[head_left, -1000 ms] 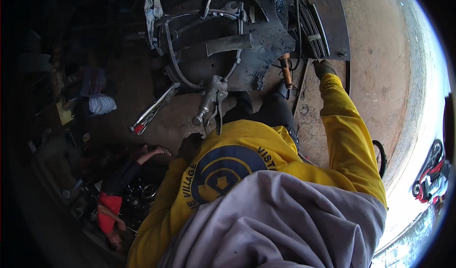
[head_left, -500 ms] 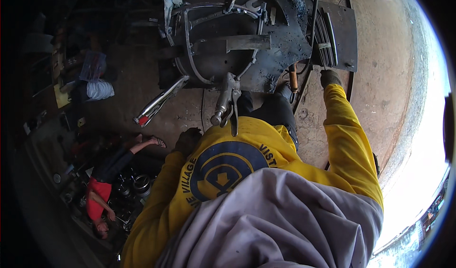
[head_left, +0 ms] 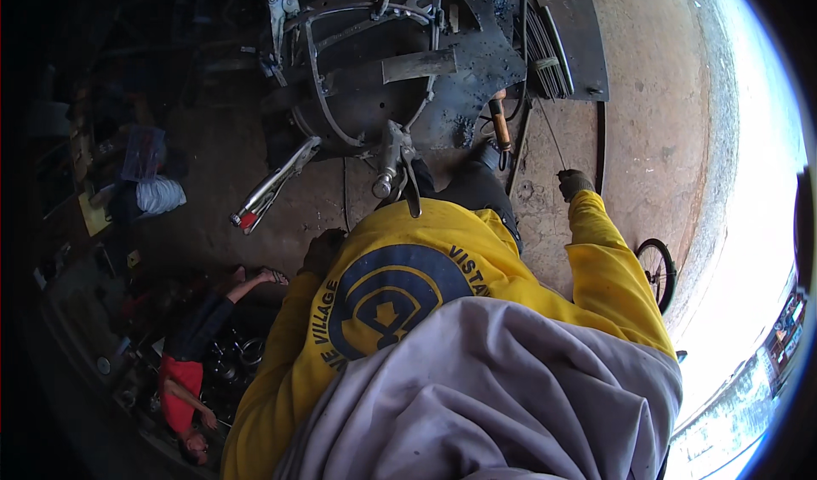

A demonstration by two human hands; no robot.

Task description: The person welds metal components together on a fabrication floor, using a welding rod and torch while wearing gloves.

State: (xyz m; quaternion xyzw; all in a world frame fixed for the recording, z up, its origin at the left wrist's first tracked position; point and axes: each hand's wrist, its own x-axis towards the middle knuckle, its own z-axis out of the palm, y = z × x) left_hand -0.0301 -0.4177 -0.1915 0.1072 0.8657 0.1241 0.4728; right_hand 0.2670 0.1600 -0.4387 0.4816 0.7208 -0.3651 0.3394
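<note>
My gloved right hand (head_left: 576, 185) is closed around one end of a thin welding rod (head_left: 551, 135), which points up toward the table. Beyond its far tip, a bundle of welding rods (head_left: 549, 54), tied at the middle, lies on a flat steel plate (head_left: 587, 42). My left hand (head_left: 323, 251), in a dark glove, hangs low by my left side; shadow hides its fingers. In front of me a bent metal frame (head_left: 320, 80) lies on the dark steel tabletop (head_left: 374, 110), with locking pliers (head_left: 393, 161) clamped at the near edge.
More locking pliers (head_left: 274, 184) jut out at the left. A tool with an orange-brown handle (head_left: 500, 124) hangs at the table's right side. A flat metal strip (head_left: 419, 65) lies across the frame. A person in red (head_left: 181, 386) is at the lower left; a bicycle wheel (head_left: 656, 274) is at the right.
My right hand has drawn back from the rod bundle toward me, with one rod now out in it. The view has shifted, and a bicycle wheel shows beside my right arm.
</note>
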